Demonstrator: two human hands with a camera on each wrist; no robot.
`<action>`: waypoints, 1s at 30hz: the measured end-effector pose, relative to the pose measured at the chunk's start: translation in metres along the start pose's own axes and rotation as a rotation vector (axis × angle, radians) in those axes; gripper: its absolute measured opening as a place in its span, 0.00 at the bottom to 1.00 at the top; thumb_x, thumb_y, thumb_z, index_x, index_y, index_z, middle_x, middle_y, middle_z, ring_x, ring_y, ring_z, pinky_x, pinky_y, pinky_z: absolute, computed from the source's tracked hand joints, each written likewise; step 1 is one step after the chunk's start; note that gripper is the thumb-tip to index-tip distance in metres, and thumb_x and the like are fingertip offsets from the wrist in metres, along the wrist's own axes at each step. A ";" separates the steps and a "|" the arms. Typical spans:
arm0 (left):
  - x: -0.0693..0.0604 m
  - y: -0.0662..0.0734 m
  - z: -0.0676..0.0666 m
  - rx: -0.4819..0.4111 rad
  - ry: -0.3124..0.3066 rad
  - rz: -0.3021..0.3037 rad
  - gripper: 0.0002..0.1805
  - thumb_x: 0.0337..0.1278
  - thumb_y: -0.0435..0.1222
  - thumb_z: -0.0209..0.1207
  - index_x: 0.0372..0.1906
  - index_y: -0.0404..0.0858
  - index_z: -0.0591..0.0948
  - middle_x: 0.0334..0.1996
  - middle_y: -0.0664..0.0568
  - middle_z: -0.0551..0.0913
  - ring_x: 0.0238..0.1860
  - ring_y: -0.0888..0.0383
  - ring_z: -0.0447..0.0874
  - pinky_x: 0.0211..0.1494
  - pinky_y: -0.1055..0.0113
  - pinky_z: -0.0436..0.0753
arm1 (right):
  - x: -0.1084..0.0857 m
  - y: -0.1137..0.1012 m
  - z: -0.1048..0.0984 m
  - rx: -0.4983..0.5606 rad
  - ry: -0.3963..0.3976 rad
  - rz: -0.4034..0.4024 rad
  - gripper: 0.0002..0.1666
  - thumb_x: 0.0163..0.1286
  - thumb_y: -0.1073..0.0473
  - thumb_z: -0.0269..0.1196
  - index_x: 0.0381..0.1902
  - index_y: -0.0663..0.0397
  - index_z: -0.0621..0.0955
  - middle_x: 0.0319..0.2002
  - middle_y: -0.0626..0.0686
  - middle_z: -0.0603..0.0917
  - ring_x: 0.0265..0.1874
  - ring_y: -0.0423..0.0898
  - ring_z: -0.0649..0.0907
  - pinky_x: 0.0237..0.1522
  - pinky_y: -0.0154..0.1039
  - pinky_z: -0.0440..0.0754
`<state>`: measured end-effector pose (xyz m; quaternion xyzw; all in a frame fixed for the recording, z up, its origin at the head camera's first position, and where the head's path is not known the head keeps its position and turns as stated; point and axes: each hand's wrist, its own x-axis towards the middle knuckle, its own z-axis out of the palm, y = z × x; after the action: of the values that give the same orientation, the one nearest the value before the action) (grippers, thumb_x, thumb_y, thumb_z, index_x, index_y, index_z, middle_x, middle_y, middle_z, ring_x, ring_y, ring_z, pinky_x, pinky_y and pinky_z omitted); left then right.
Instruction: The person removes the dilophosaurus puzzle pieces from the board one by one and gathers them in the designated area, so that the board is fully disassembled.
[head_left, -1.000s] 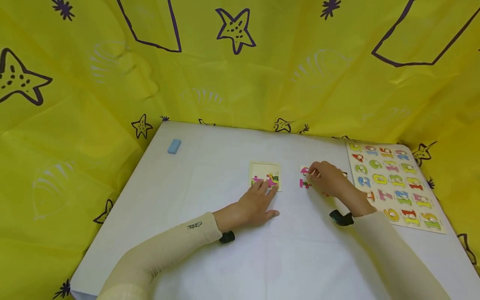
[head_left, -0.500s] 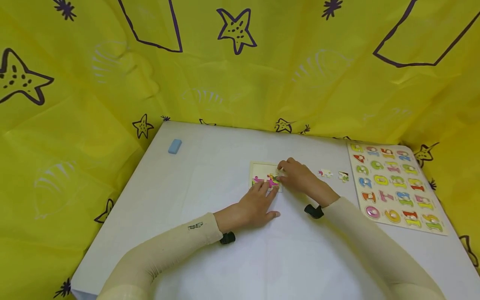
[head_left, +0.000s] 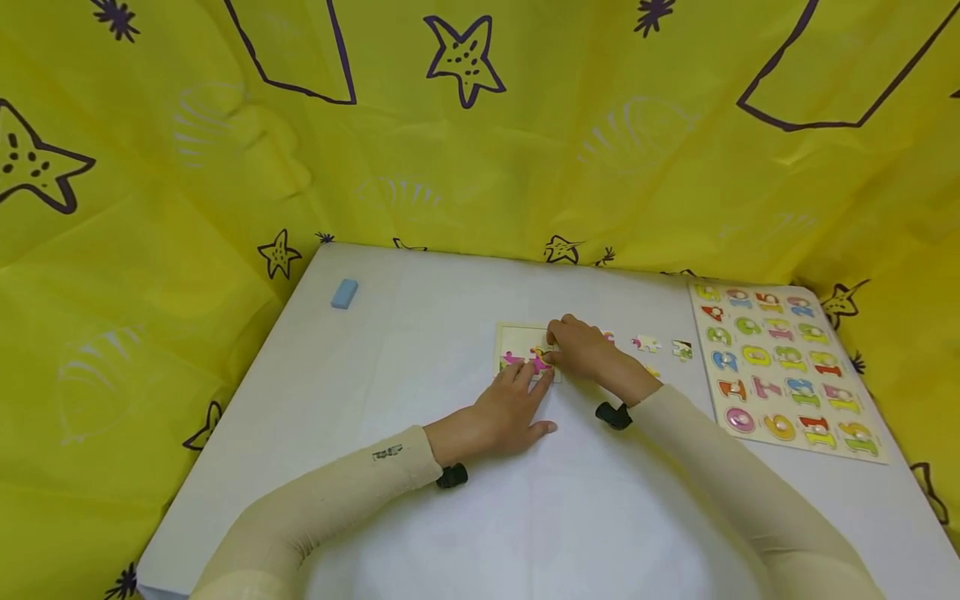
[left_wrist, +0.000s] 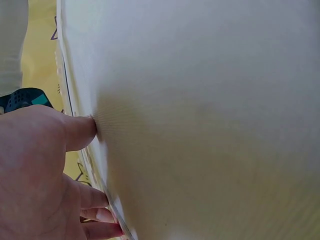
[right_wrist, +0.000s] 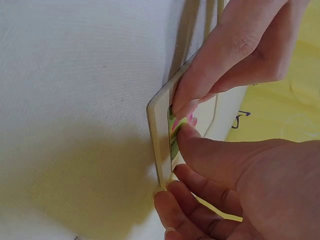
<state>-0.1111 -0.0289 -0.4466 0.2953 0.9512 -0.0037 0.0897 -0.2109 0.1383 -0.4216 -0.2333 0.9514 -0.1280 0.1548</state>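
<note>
My left hand point(head_left: 512, 412) lies with straight fingers on the near edge of a small wooden puzzle tray point(head_left: 517, 326). A pink jigsaw piece point(head_left: 513, 357) sits in its lower left. At the tray's right side, my right hand point(head_left: 582, 347) pinches a green puzzle piece point(right_wrist: 174, 148) with thumb and curled fingers. From the right wrist, its thumb point(right_wrist: 202, 150) presses on the piece beside the left hand's fingertips, while other fingers curl at the tray's outer edge. Much of the piece is hidden. The left wrist view shows the left hand point(left_wrist: 40, 175) touching the tabletop and the tray edge.
Loose jigsaw pieces lie right of the tray, among them a white and pink piece point(head_left: 647, 342) and a green and brown piece point(head_left: 682, 349). A number board point(head_left: 812, 440) lies at the table's right. A blue block point(head_left: 344, 293) sits far left. Yellow cloth point(head_left: 420, 142) surrounds the table.
My right hand has moved left from the loose pieces to the tray's right side, then slightly farther left. The left hand stays on the tray.
</note>
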 end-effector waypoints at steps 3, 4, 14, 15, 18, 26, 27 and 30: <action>0.000 0.000 0.001 0.007 0.006 0.002 0.45 0.76 0.64 0.49 0.84 0.39 0.60 0.76 0.41 0.65 0.78 0.42 0.61 0.83 0.54 0.61 | 0.001 0.000 0.000 -0.002 -0.007 -0.002 0.14 0.76 0.56 0.68 0.49 0.60 0.79 0.48 0.60 0.80 0.46 0.56 0.80 0.54 0.57 0.79; 0.000 0.000 0.001 0.009 0.006 0.004 0.45 0.76 0.64 0.49 0.84 0.39 0.60 0.76 0.40 0.65 0.78 0.42 0.61 0.83 0.54 0.61 | 0.001 0.000 -0.001 -0.005 -0.007 -0.008 0.13 0.76 0.57 0.68 0.48 0.60 0.79 0.47 0.60 0.80 0.45 0.56 0.79 0.53 0.57 0.79; 0.000 0.000 0.000 0.011 0.006 0.000 0.45 0.77 0.64 0.49 0.84 0.39 0.60 0.76 0.40 0.65 0.78 0.42 0.60 0.83 0.54 0.60 | 0.003 0.000 -0.004 0.031 -0.024 -0.010 0.12 0.77 0.60 0.66 0.47 0.61 0.76 0.43 0.58 0.77 0.43 0.55 0.78 0.51 0.56 0.77; 0.000 0.000 0.000 0.012 0.004 -0.001 0.45 0.77 0.63 0.49 0.84 0.39 0.60 0.77 0.41 0.65 0.79 0.42 0.60 0.83 0.54 0.60 | 0.002 0.000 -0.004 0.037 -0.025 -0.012 0.11 0.77 0.60 0.66 0.47 0.61 0.76 0.43 0.58 0.77 0.43 0.55 0.78 0.50 0.56 0.77; 0.000 0.001 0.001 0.009 0.006 -0.004 0.45 0.77 0.63 0.49 0.84 0.39 0.60 0.76 0.41 0.65 0.79 0.42 0.60 0.83 0.54 0.60 | 0.002 0.000 -0.004 0.061 -0.021 -0.025 0.10 0.77 0.63 0.65 0.46 0.61 0.75 0.41 0.57 0.76 0.41 0.54 0.76 0.47 0.52 0.76; 0.000 0.000 0.001 0.007 -0.008 -0.010 0.45 0.77 0.64 0.49 0.84 0.40 0.59 0.77 0.42 0.64 0.79 0.42 0.59 0.83 0.54 0.60 | 0.001 0.003 -0.002 0.120 0.015 -0.094 0.09 0.75 0.67 0.65 0.45 0.62 0.74 0.36 0.57 0.77 0.37 0.52 0.76 0.42 0.47 0.76; 0.000 0.000 0.001 0.004 -0.008 -0.011 0.45 0.77 0.63 0.49 0.84 0.40 0.59 0.77 0.42 0.64 0.79 0.42 0.59 0.83 0.54 0.60 | 0.001 0.004 -0.001 0.126 0.023 -0.100 0.09 0.75 0.67 0.64 0.45 0.62 0.74 0.36 0.57 0.77 0.37 0.52 0.76 0.43 0.47 0.76; 0.000 0.001 0.001 -0.007 -0.010 -0.014 0.45 0.77 0.63 0.49 0.84 0.40 0.59 0.78 0.42 0.63 0.80 0.42 0.59 0.83 0.54 0.60 | 0.000 0.009 0.000 0.166 0.055 -0.112 0.06 0.76 0.67 0.64 0.44 0.61 0.75 0.35 0.56 0.79 0.36 0.52 0.77 0.43 0.47 0.77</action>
<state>-0.1109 -0.0282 -0.4476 0.2882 0.9528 -0.0026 0.0955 -0.2140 0.1460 -0.4245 -0.2688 0.9270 -0.2210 0.1399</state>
